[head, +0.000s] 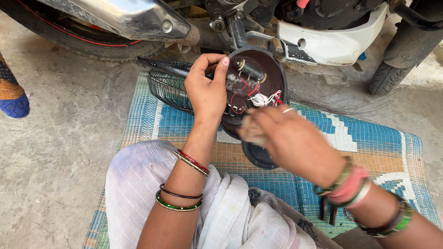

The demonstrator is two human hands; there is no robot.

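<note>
Dark-brown and round, the plastic housing shell point(258, 78) sat at twelve o'clock in the head view, tilted up with its open inside facing the camera, and it showed red and white wires point(251, 94) plus a small dark cylinder part point(249, 69) fixed near its top edge. The left hand point(207, 87) had the shell by its nine o'clock rim, fingers curled tight around the edge, thumb up along the inside. The right hand point(288, 138) came in from five o'clock and was blurred; its fingers pressed against the lower part of the shell, and whether that grip was closed on anything I could not tell. Just under it, at six o'clock of the shell, a second round dark plastic cover point(258, 157) lay on the blue and tan woven mat point(369, 138).

At ten o'clock a black wire-mesh basket point(170, 87) rested on the mat's far edge, touching the shell's left side. Behind everything, along the top, stood a motorcycle point(323, 32) with a chrome exhaust point(134, 16) and white lower panel. A blue shoe point(14, 103) of another person showed at nine o'clock on the concrete floor point(60, 152).
</note>
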